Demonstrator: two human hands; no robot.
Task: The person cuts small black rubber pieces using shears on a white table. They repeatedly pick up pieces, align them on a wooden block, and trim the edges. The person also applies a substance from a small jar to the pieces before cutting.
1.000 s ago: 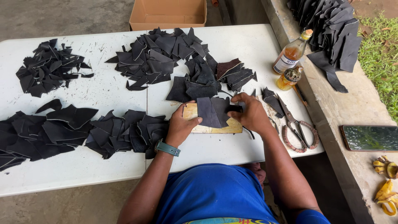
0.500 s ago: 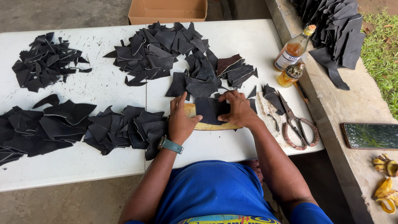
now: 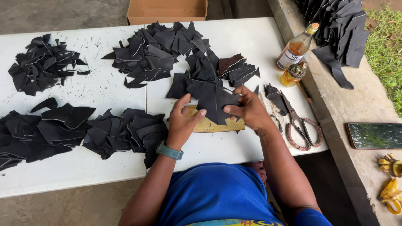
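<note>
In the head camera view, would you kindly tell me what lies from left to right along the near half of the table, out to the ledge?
Long heap of black leather offcuts → left hand → black leather piece held over a tan wooden board → right hand → large steel scissors → dark phone → yellow banana peels.

Both forearms reach forward, left hand point(image 3: 183, 122) and right hand point(image 3: 248, 109) close together, fingers pinching.

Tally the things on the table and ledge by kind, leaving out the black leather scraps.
Glass bottle: 1
Small jar: 1
Scissors: 1
Wooden board: 1
Cardboard box: 1
Phone: 1
Banana peels: 2
Total: 8
</note>
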